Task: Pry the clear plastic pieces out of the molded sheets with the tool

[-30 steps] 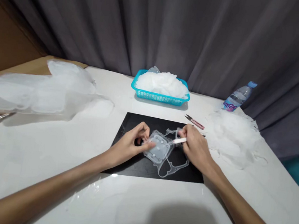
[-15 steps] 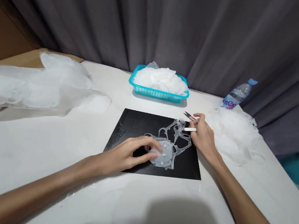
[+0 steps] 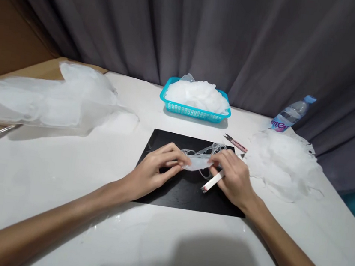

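Observation:
Above a black mat (image 3: 185, 196), a translucent plastic piece (image 3: 197, 163) is tilted up between both hands. My left hand (image 3: 163, 166) pinches its left end with closed fingers. At the piece's right end, my right hand (image 3: 232, 174) grips it and also holds a slim white-handled tool (image 3: 213, 181), whose near tip points down and left. Thin clear plastic loops (image 3: 217, 148) show behind the piece, partly hidden by my hands. Small pink-handled snips (image 3: 236, 143) lie at the mat's upper right corner, touched by neither hand.
A blue basket (image 3: 194, 112) heaped with white translucent pieces stands at the back. To the left lies a filled plastic bag (image 3: 38, 103) beside cardboard (image 3: 39, 73). On the right are a pile of clear scraps (image 3: 286, 166) and a tilted-looking water bottle (image 3: 291, 115).
The plastic piece has been lifted off the mat and tilted, now held at both ends. My right hand has left the snips and moved down to the piece. The view has shifted slightly.

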Motion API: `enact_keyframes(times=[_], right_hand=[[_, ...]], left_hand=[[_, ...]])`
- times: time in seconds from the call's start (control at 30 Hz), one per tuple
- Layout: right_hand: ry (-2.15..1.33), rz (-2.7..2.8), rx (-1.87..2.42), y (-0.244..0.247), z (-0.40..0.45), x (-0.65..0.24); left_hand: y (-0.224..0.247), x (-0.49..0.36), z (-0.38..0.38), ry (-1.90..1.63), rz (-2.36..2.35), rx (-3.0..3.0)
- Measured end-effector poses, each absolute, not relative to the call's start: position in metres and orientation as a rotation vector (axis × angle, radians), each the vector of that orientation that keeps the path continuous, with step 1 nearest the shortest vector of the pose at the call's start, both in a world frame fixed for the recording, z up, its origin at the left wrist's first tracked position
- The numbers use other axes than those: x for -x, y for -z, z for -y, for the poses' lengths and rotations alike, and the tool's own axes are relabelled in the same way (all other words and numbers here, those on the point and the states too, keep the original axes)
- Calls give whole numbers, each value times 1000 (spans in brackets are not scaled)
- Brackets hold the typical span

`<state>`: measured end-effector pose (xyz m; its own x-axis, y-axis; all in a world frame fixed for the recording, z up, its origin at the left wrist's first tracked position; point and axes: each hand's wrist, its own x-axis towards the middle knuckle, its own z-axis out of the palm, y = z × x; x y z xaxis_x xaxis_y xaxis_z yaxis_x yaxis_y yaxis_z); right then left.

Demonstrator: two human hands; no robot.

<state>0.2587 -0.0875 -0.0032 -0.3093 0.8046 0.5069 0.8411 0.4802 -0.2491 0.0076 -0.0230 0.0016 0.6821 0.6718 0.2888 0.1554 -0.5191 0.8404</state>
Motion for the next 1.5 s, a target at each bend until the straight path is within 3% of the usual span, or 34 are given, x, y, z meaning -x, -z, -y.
enact_keyframes(times=[0.13,0.43,0.63,1.0,1.23,1.37,1.5], right_hand=[[391,2310,1238,4,88,-258],[-192,2441,1058,2,96,-242],[-94,2387,1275,2,94,-246],[32,2402,1185,13,92,-240],[-326,2056,1201,4,100,-241],[-585,1713,1328,-4,104,-244],[-642,1729,1464,-9,99,-247]], left_hand=[[3,-2,19,-656,-651,-2251],[-2,10,4,-575,-770,-2578],[-3,10,0,-530,-859,-2511],[-7,7,8,-527,-813,-2287],[-1,7,15,-536,-616,-2637],[-1,-2,24,-619,-675,-2380],[0,-7,27,-443,-605,-2199]])
